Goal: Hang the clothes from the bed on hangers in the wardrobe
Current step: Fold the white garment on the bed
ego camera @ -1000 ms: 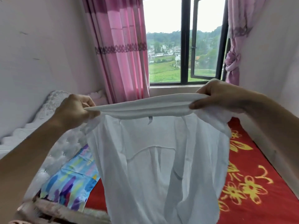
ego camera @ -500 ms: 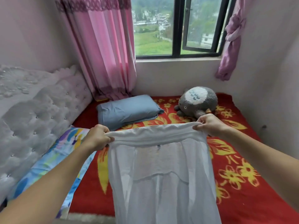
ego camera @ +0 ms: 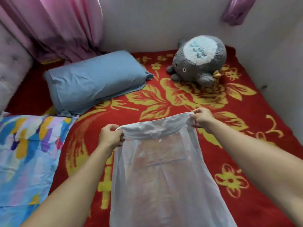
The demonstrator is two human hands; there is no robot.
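A thin white shirt [ego camera: 164, 177] hangs stretched between my two hands over the bed [ego camera: 246, 145], which is covered by a red blanket with yellow flowers. My left hand [ego camera: 110, 136] grips the left end of its bunched top edge. My right hand [ego camera: 202, 117] grips the right end, slightly higher and farther from me. The cloth falls toward me and out of the bottom of the view; the blanket shows faintly through it. No hanger and no wardrobe are in view.
A blue pillow [ego camera: 96, 81] lies at the back left. A grey plush toy [ego camera: 198, 59] sits at the back right against the wall. A multicoloured quilt [ego camera: 27, 153] lies at the left. Pink curtain [ego camera: 54, 27] and padded headboard [ego camera: 11, 63] stand behind.
The view has tilted down from the window to the bed. Both hands have lowered the white shirt toward the blanket, still holding its top edge, and moved closer together.
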